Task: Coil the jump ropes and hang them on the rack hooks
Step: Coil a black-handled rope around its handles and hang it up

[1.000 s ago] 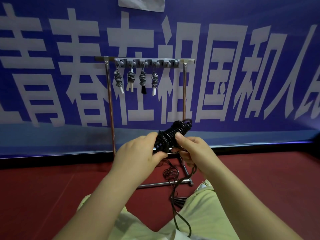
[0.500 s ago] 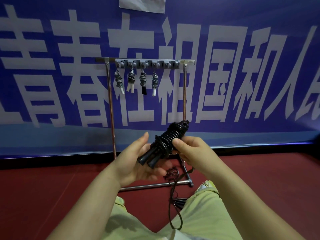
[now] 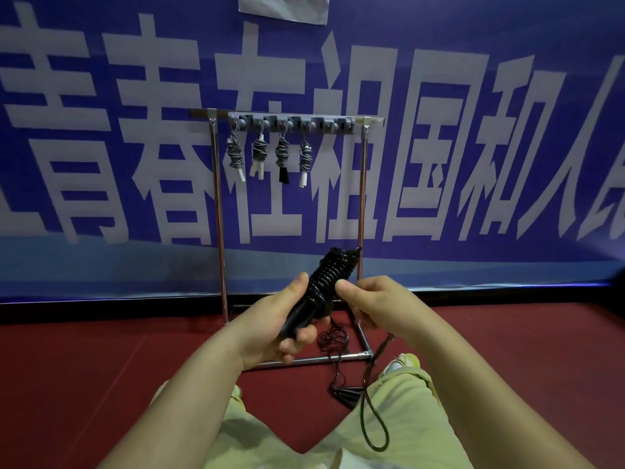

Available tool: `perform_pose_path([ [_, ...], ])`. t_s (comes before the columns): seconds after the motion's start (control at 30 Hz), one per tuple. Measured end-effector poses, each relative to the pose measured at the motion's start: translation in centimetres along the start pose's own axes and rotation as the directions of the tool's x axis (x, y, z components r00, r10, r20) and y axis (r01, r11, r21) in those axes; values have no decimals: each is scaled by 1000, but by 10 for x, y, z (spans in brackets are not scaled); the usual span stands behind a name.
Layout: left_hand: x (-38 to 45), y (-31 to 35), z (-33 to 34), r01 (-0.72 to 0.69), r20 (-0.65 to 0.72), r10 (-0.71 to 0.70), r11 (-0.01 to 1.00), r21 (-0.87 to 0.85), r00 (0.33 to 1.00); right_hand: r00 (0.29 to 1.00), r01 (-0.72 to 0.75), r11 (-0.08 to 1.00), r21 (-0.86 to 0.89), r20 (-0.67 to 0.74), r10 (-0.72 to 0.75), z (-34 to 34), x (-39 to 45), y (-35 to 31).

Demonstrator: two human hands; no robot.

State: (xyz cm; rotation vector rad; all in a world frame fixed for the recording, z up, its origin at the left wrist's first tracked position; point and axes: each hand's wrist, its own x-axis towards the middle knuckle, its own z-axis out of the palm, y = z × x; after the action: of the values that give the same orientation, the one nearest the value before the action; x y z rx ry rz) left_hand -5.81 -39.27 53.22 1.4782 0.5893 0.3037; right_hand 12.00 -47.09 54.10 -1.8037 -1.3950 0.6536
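My left hand (image 3: 275, 324) grips the black handles of a black jump rope (image 3: 329, 277), whose cord is wound in tight turns around them, top end tilted up to the right. My right hand (image 3: 378, 306) pinches the cord beside the lowest turns, and a loose tail (image 3: 373, 414) hangs from it in a loop over my right leg. Behind stands a metal rack (image 3: 220, 231) with a grey hook bar (image 3: 291, 122). Several coiled ropes (image 3: 270, 157) hang from its left hooks; the right hooks are bare.
Another black rope lies tangled on the red floor (image 3: 101, 367) by the rack's base bar (image 3: 318, 358), its handles (image 3: 345, 394) near my right knee. A blue banner (image 3: 473, 164) with large white characters covers the wall behind. My legs in pale green trousers fill the bottom.
The bundle has tilted more upright and risen slightly. My left hand has closed fully round the handles, and my right hand has drawn the cord toward the lower turns.
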Motion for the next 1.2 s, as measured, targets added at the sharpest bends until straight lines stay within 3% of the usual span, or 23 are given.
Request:
perform_pose_path([
  [0.17,4,-1,2,-20,-174,59,977,214,983,995,-32,997,-77,-101,25,6,1,5],
  [0.3,7,4,3,-2,-312,180,869,494,933,999,-12,979,205,-30,18,7,0,4],
  [0.5,8,6,3,64,-392,339,682,729,856,997,-69,965,252,0,71,12,0,3],
  [0.73,4,10,9,63,-415,338,706,705,845,999,16,929,369,-48,2,18,0,5],
  [0.93,-1,12,-1,-135,-324,278,907,400,905,980,196,922,334,-29,-198,14,-4,3],
  [1.2,-4,18,-1,-193,-288,316,903,384,904,983,153,946,286,57,-176,14,-6,3],
])
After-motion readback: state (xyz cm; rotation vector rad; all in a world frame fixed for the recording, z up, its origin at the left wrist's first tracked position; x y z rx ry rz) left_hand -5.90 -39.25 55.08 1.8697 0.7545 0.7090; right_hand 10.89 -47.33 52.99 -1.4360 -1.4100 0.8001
